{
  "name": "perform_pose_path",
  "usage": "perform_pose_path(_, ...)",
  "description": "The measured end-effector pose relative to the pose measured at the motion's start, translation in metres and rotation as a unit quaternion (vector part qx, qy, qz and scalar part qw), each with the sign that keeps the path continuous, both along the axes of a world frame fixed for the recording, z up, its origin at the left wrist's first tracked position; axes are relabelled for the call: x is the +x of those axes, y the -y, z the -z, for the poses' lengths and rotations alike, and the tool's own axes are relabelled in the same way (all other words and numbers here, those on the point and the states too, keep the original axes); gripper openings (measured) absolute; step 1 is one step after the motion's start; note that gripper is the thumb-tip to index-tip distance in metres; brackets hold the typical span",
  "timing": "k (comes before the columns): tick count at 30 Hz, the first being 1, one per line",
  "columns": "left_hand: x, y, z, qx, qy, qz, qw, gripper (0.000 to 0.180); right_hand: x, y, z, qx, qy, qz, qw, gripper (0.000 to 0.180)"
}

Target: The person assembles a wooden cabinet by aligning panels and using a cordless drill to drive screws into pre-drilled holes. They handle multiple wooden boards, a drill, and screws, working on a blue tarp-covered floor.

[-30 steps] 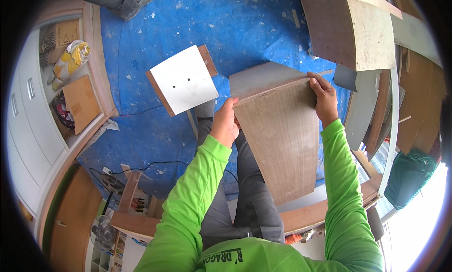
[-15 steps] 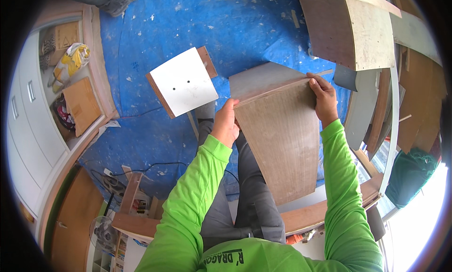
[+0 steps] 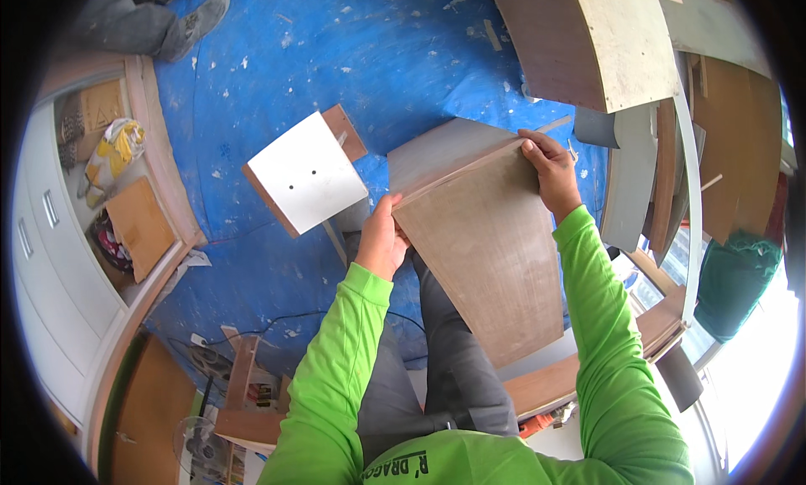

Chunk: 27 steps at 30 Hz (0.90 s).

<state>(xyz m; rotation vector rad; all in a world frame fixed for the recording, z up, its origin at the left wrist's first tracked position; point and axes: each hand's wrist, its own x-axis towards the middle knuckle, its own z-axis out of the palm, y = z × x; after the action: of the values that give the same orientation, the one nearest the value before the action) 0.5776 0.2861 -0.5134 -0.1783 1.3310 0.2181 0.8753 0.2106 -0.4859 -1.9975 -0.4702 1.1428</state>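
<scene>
I hold a brown wooden panel [image 3: 487, 242] upright in front of me, its grey face turned away at the top. My left hand [image 3: 382, 242] grips its left edge near the upper corner. My right hand [image 3: 550, 170] grips the upper right corner. Both sleeves are bright green. A smaller board with a white face and two small holes [image 3: 306, 173] lies on the blue floor sheet just left of the panel.
Blue speckled floor sheet [image 3: 277, 57] covers the ground. Stacked wooden panels [image 3: 604, 40] and boards lean at the upper right. A cabinet with open compartments [image 3: 101, 200] stands at left. Another person's legs and shoe [image 3: 159, 28] show at top left. A fan [image 3: 197, 443] sits at the lower left.
</scene>
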Motion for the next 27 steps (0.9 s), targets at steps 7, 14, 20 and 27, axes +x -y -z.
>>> perform_pose_path(7,0.005,0.001,-0.072,0.659,-0.244,0.419,0.575,0.036,0.004,0.000,-0.006,-0.013,0.003,-0.002,1.000,0.035)
perform_pose_path(14,0.061,-0.008,-0.027,0.712,-0.122,0.465,0.513,0.031,0.001,-0.003,0.000,-0.007,-0.023,0.016,1.000,0.036)
perform_pose_path(20,0.066,-0.002,-0.018,0.699,-0.138,0.479,0.512,0.031,0.003,0.002,0.001,-0.010,-0.042,0.027,0.999,0.040)
perform_pose_path(27,0.067,-0.004,-0.019,0.699,-0.138,0.485,0.507,0.031,0.004,0.001,0.002,0.009,-0.044,0.031,0.999,0.035)
